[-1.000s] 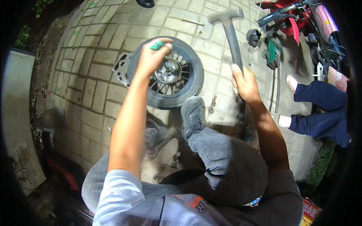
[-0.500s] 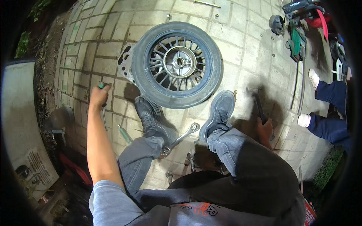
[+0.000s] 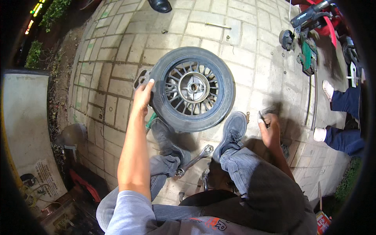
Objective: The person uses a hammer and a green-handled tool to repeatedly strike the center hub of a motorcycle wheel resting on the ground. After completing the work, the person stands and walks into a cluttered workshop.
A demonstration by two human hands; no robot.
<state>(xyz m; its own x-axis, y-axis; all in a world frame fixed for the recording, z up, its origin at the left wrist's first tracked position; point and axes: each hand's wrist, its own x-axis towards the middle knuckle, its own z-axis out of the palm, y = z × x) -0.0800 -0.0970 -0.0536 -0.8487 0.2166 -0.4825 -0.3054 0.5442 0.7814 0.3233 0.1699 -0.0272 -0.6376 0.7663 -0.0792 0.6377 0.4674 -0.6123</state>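
Note:
A dark tyre [image 3: 156, 94] on a spoked wheel rim [image 3: 194, 87] lies flat on the paving in front of my feet. My left hand [image 3: 143, 96] is closed at the tyre's left edge, thumb up, beside a slotted metal disc [image 3: 140, 79] that shows from under the tyre. Its fingers are mostly hidden, so what they hold is unclear. Below that hand a green piece [image 3: 151, 120] shows beside my shoe; I cannot tell whether it is held. On the right, my right hand [image 3: 270, 127] grips a hammer [image 3: 268, 111], foreshortened, its head just beyond the fingers.
A double-ended wrench [image 3: 197, 155] lies between my shoes [image 3: 235, 131]. Beyond the wheel are a metal rod [image 3: 218, 25] and a small nut [image 3: 164, 31]. A green jack [image 3: 307, 56] stands at right, near another person's legs [image 3: 342, 100]. Someone's dark shoe [image 3: 160, 5] shows at the top.
My left hand has moved right to the tyre's edge; the green-handled tool seen in it before no longer shows clearly. My right hand has raised the hammer. A person's shoe has appeared at the top.

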